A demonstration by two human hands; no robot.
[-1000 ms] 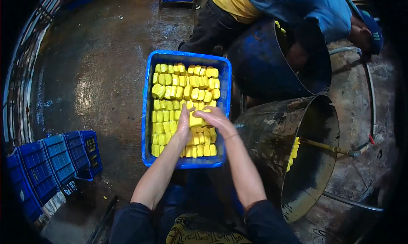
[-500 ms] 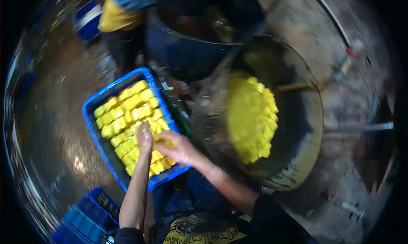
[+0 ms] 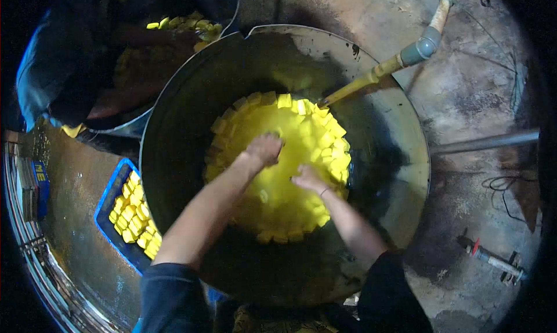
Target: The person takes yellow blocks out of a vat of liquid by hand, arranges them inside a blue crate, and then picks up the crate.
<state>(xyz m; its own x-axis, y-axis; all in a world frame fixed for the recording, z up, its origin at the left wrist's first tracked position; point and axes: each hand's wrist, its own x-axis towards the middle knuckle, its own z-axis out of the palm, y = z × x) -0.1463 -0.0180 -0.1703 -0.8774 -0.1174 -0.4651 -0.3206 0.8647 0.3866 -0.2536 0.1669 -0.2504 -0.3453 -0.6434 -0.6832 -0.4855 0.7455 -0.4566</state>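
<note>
A big round dark vat (image 3: 377,159) holds cloudy yellow liquid (image 3: 261,185) and many yellow blocks (image 3: 336,150) that look like tofu. Most blocks crowd the liquid's edge, brightest on the right. My left hand (image 3: 266,149) is over the middle of the vat, at the liquid's surface, its fingers bent downward and mostly out of sight. Lower and to the right, my right hand (image 3: 308,177) reaches into the same liquid, its fingertips pointing left and partly hidden. Whether either hand grips a block cannot be made out.
A blue crate (image 3: 107,196) of yellow blocks stands on the floor left of the vat. A pipe (image 3: 383,69) reaches over the vat's right rim. At upper left, another person (image 3: 64,72) leans over a second vat (image 3: 232,20). A metal bar (image 3: 487,141) lies to the right.
Both my hands have left the blue crate and moved right into the vat. The view has swung right, so the vat now fills the middle and the crate sits at left.
</note>
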